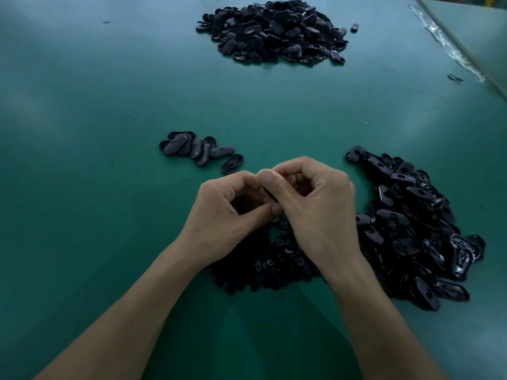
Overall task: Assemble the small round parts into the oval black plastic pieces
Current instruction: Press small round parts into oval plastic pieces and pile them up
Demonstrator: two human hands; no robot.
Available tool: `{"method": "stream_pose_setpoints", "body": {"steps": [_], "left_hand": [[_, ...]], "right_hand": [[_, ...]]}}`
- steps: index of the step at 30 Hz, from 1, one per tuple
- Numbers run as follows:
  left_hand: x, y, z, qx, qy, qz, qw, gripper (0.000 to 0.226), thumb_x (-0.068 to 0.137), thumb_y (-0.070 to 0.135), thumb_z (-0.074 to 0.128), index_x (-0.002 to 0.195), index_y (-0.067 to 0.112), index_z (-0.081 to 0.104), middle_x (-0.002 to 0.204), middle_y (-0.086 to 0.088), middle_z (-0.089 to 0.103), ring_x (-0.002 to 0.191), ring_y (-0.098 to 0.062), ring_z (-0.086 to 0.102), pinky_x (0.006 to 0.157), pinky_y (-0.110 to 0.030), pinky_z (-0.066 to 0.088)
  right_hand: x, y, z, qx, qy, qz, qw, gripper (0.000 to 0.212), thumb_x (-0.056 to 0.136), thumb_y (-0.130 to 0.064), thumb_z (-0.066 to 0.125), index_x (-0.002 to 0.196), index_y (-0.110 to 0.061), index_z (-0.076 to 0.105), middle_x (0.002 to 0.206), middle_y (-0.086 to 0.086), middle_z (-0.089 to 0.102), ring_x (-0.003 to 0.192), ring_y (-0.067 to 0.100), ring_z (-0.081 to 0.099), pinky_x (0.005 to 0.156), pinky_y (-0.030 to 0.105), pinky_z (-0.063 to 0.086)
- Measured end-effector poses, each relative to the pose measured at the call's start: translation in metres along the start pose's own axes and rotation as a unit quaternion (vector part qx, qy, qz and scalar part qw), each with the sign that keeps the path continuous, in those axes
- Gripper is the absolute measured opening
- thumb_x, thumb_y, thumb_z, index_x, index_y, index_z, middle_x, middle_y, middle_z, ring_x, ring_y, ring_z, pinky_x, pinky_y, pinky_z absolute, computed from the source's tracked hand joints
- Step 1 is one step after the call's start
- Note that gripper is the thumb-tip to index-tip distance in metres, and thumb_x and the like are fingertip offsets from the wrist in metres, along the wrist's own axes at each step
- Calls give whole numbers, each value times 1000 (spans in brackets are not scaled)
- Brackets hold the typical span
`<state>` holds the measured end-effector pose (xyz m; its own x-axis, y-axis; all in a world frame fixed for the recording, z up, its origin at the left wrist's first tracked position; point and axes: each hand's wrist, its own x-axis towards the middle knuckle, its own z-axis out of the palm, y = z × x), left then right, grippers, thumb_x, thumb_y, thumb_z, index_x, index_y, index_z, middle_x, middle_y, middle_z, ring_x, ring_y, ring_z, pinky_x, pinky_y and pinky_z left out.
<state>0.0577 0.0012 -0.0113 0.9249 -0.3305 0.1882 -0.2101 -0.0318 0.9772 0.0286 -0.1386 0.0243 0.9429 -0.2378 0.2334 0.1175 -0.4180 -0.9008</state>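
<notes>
Head view: held oval piece (270, 195) sits at frame centre, between both hands, raised above the pile of small round parts (274, 259). It shows edge-on as a thin black sliver. Long axis runs diagonally, upper-left to lower-right, with the lower end pointing down toward the round parts. Its faces are hidden, so I cannot tell if a round part is seated in it.

Left hand (227, 212): fingers curled in tight, thumb (258, 213) stretched right, its tip at the lower end of the piece. It pinches the piece from the left.

Right hand (315, 198): fingers curled over the top, thumb (270, 182) laid along the piece, nail up. It clamps the piece from the right. The fingertips of both hands meet just above the piece, no visible gap.

Both wrists cross over the round parts pile, partly hiding it.

Right pile of oval pieces (411, 229) lies just beside the right hand, many with the hollow side up. Small group of oval pieces (192, 148) sits near and up-left of the left hand, mostly smooth side up. Far pile (274, 31) is well apart at the top, with one stray piece (354, 27) just to its right. All of it rests on the green table (82, 133).
</notes>
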Motion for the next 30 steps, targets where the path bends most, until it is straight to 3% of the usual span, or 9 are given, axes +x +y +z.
{"method": "stream_pose_setpoints", "body": {"steps": [6,9,11,15,19,24,26,30], "left_hand": [[0,-3,-1,11,38,3,999,14,82,18,75,89,9,68,81,-9,74,74,-35,70,70,-52,58],[2,-3,-1,12,62,1,998,9,82,21,75,84,21,67,77,-1,71,65,-23,67,63,-44,58],[3,-3,-1,12,69,3,998,10,83,20,75,84,25,66,78,2,70,65,-16,64,62,-40,55],[4,-5,-2,4,76,11,997,9,86,18,71,91,24,67,85,1,71,75,-15,68,65,-32,58],[5,-5,-3,-1,79,2,997,8,91,26,66,99,24,67,88,6,73,80,-9,68,72,-25,57],[4,-3,-2,-17,73,-5,997,19,91,21,63,109,25,67,88,-6,73,77,-8,65,70,-23,55],[4,-2,-2,-8,73,-4,997,18,90,22,65,106,27,69,91,-4,74,79,-9,66,72,-24,56],[4,-4,-2,-17,92,1,996,11,86,17,72,93,25,73,83,5,75,73,-6,68,70,-19,55]], "right_hand": [[1,0,-2,-36,-19,7,999,15,86,-44,75,76,-33,73,69,-11,65,61,2,57,58,8,39],[1,0,-4,-22,-30,16,999,26,91,-46,69,74,-27,72,52,-12,53,47,4,45,48,9,32],[2,0,-4,-5,-43,27,999,28,94,-45,65,73,-27,70,52,-8,57,44,5,46,45,18,39],[3,-1,-6,12,-51,43,998,21,96,-37,63,81,-27,72,68,-9,71,59,7,67,58,26,56],[4,1,-8,28,-56,32,998,15,88,-24,60,81,-28,73,72,-2,72,65,24,68,59,41,56],[3,5,-8,39,-139,33,989,17,94,-17,63,100,-33,63,78,-3,71,72,25,67,70,50,56],[3,6,-8,23,-158,32,987,20,96,-16,63,104,-35,60,79,-5,71,73,20,67,71,45,57],[4,10,-9,-18,-126,34,991,15,93,-20,70,98,-32,62,78,-13,72,72,5,67,65,19,52]]}}
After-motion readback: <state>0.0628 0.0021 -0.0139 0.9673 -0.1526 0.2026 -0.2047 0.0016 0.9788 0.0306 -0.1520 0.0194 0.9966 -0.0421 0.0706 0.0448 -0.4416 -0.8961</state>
